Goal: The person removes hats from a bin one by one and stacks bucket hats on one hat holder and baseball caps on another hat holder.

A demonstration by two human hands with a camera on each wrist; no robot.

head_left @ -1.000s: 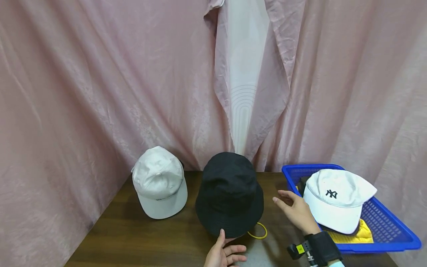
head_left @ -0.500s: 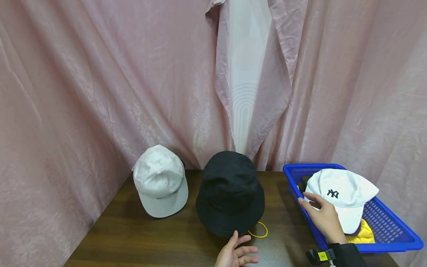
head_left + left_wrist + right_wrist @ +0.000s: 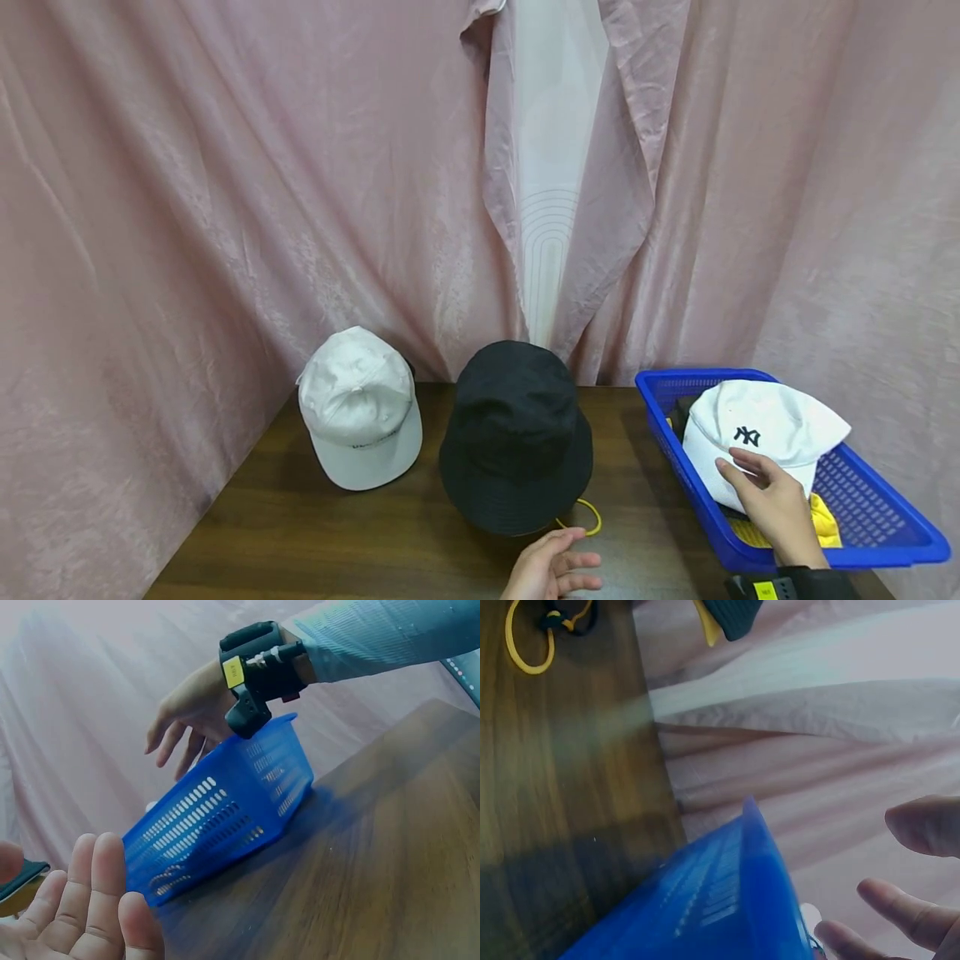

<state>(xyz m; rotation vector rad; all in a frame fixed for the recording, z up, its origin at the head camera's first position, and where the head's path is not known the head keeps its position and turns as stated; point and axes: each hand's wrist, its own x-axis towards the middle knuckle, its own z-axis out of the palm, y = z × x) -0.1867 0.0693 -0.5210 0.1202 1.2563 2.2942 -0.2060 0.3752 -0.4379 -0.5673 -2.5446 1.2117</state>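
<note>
Right hand on the white cap in the basket

The white fabric baseball cap with a black logo [image 3: 757,433] lies in the blue plastic basket [image 3: 885,533]; the right hand [image 3: 772,500] rests on its brim with loose fingers. The left hand [image 3: 551,571] hovers relaxed, holding nothing, above the dark wooden tabletop [image 3: 300,533], near the black bucket hat [image 3: 516,433].

right hand [image 3: 776,500] moved from table onto white cap [image 3: 765,433] in basket, left hand [image 3: 551,571] withdrawn from black hat [image 3: 516,437]

Dark wooden table [image 3: 300,533] — carrying white cap [image 3: 360,408]; black bucket hat [image 3: 516,437]; blue basket [image 3: 870,521]; perhaps a yellow cord [image 3: 583,521].
</note>
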